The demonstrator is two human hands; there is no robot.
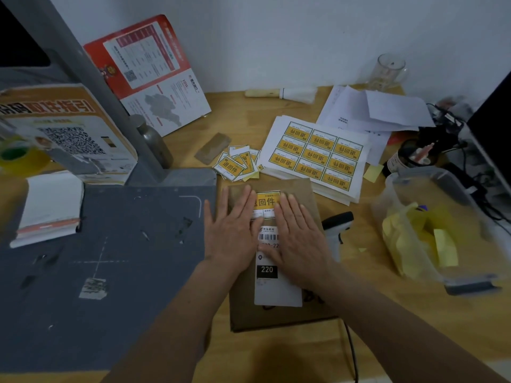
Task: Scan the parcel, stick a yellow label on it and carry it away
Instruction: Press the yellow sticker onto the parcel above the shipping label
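- Single head view, worn at head height, looking forward and steeply down onto wooden desk.
- Wide-angle, edges bowed; white wall along top of frame.
- Close range: forearms entering from bottom edge, parcel near centre.
- No second view; no shared coverage.

A wooden desk set against a white wall carries a dark grey scanning base with a slanted grey post. A red-and-white brochure leans on the wall behind it, beside an orange QR-code sign. A white notepad rests at the base's left edge. Farther right stand a glass mug, loose white papers, a brush and a clear plastic tub holding yellow scraps.
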